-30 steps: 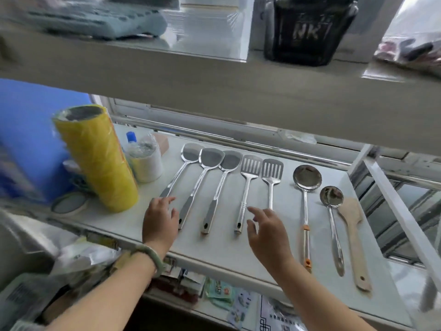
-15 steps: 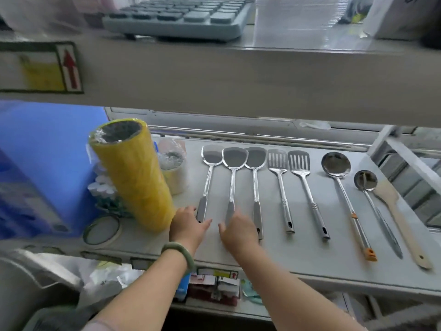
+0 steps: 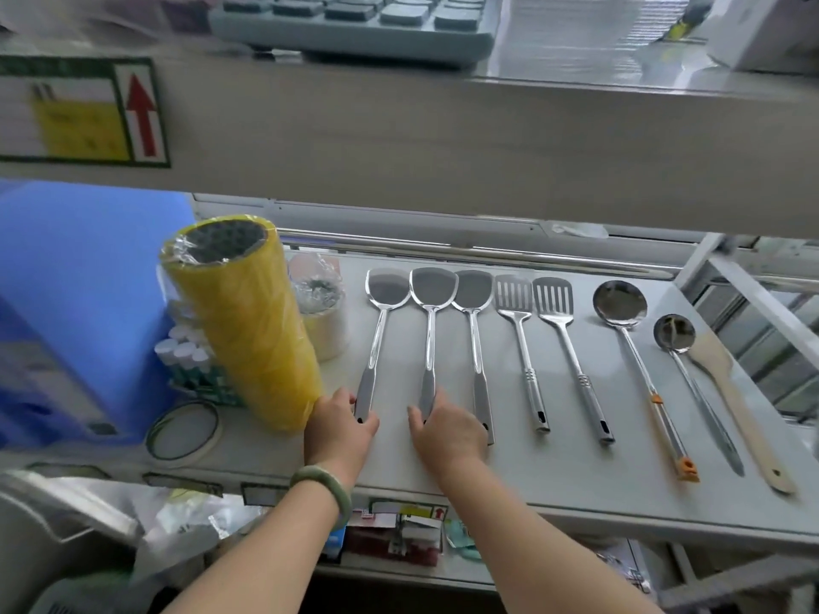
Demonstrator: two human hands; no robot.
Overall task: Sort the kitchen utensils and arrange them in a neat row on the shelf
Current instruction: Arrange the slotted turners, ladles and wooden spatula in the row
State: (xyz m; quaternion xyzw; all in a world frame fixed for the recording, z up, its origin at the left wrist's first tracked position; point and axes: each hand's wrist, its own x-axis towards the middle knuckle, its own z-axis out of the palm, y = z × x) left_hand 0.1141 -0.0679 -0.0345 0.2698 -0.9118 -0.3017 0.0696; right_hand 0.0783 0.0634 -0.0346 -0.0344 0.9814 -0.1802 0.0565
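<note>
Several utensils lie side by side on the white shelf (image 3: pixel 532 480), heads to the back. From the left: three steel spatulas (image 3: pixel 388 288) (image 3: pixel 433 285) (image 3: pixel 473 288), two slotted turners (image 3: pixel 514 294) (image 3: pixel 554 296), a large ladle (image 3: pixel 619 303) with orange handle tips, a small ladle (image 3: pixel 674 333) and a wooden spatula (image 3: pixel 731 401). My left hand (image 3: pixel 339 429) pinches the handle end of the leftmost spatula. My right hand (image 3: pixel 450 436) rests over the handle end of the middle spatula, its fingers closed around it. The third spatula's handle lies just right of that hand.
A tall yellow roll (image 3: pixel 248 325) stands right beside my left hand, with a wrapped white roll (image 3: pixel 325 321) behind it. A blue box (image 3: pixel 79 294) and a tape ring (image 3: pixel 184 429) sit farther left. The upper shelf (image 3: pixel 443 139) carries a keyboard (image 3: pixel 354 19).
My right hand moved left from the slotted turners to the middle spatula's handle. My left hand stayed at the leftmost spatula. The three spatulas now lie straighter and parallel.
</note>
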